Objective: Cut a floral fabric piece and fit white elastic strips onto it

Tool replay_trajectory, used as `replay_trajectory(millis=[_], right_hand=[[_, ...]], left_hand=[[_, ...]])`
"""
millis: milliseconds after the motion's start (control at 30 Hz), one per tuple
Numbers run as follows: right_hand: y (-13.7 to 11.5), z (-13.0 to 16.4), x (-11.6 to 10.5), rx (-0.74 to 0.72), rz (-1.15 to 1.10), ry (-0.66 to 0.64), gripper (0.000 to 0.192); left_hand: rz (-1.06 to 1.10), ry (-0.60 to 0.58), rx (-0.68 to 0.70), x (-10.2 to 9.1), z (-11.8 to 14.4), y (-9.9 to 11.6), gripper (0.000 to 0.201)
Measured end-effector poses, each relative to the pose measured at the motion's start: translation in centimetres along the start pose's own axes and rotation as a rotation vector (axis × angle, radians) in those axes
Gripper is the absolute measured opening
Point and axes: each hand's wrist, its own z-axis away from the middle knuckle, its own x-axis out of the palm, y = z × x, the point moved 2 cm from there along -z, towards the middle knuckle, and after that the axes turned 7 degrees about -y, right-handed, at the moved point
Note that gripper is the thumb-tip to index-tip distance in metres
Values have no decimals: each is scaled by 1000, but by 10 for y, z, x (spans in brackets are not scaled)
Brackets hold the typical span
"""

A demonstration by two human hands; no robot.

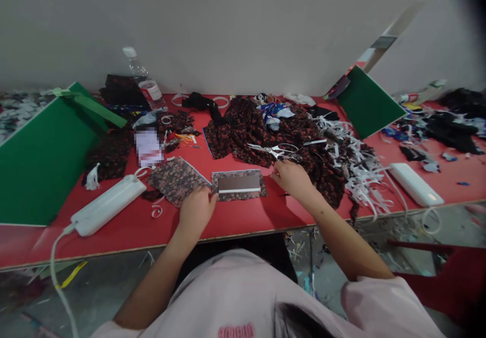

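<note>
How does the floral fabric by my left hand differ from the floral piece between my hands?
The left piece looks larger than the middle piece. The left piece lies slanted; the middle piece lies nearly straight. The middle piece carries a brown rectangle; the left piece shows none. Both have a floral print and lie on the red table.

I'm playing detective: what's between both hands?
Head view: between left hand and right hand lies a rectangular floral cloth with a flat brown, white-edged strip on it.

Plastic bottle (151, 91), left green panel (41, 168)
</note>
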Motion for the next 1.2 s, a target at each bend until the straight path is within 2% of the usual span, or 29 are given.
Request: replay_trajectory(millis=[33,100,167,233,400,600,800,867,967,1067,1133,1200], right_hand=[[-8,-1,-1,-48,-26,27,24],[-29,-3,0,-239,-102,54,25],[-52,-4,3,-462,-192,14,28],[-68,-7,7,-564,-247,2,37],[-78,-31,10,-560,-284,27,37],[-80,-56,13,-541,-239,-156,35],[-79,-70,23,-549,-298,-176,19],[-79,-72,26,-542,-333,-155,16],[-78,-70,28,-555,-395,-113,13],[-74,-65,26,-586,-465,-92,12],[-70,-62,24,-604,-512,-97,13],[-67,-60,21,-620,-559,-115,17]], left_hand=[[7,-11,-8,1,-2,0,26],[19,-29,-18,3,-6,1,24],[25,-38,-16,5,-8,2,23],[33,-36,-2,6,-8,3,23],[127,44,21,6,-7,2,17],[217,118,58,4,-10,-1,13],[162,186,43,0,-27,-3,25],[118,178,31,-1,-37,-3,29],[123,118,67,-1,-49,-3,17],[157,109,116,-3,-52,-2,10],[243,117,140,-5,-49,-2,10],[434,98,157,-7,-46,-4,9]])
